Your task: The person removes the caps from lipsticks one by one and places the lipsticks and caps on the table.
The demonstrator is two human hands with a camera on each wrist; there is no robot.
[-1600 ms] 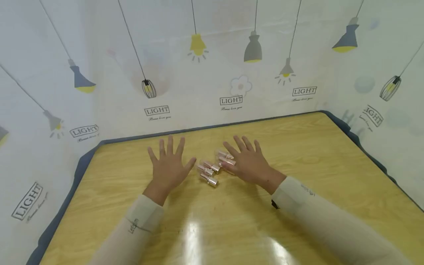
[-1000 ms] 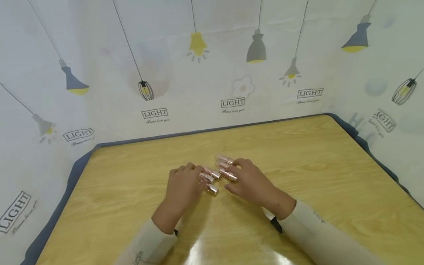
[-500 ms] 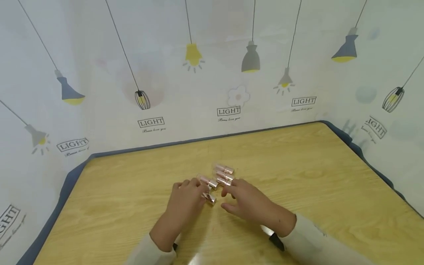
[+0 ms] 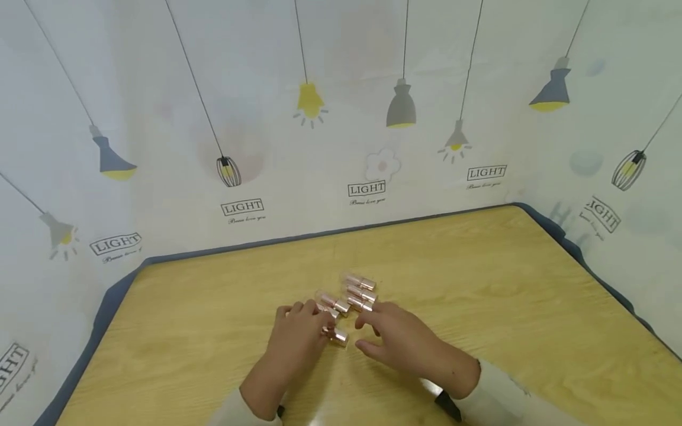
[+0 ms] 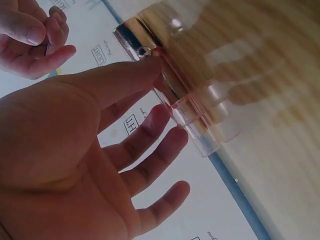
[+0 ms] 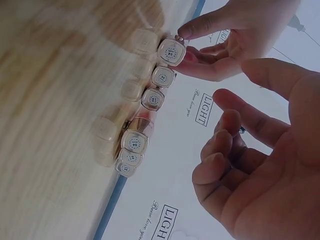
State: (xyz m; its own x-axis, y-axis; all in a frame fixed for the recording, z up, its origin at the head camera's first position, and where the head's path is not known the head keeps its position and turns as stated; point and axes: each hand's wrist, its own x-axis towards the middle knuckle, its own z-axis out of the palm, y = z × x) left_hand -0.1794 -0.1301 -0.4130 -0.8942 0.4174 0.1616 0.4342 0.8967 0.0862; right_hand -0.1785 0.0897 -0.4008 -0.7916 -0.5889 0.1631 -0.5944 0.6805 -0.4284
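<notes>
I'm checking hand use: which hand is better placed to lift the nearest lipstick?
Probably the left hand: its fingers touch the nearest lipstick, while the right hand is apart from it, holding nothing.

The head camera looks forward and down from above, across the wooden table (image 4: 453, 266) to the lamp-printed backdrop (image 4: 319, 160), while the wrist cameras, both steeply tilted, look from close in past the left hand (image 5: 95, 145) and right hand (image 6: 260, 145), all sharing both hands and lipstick tubes (image 6: 152, 99).
</notes>
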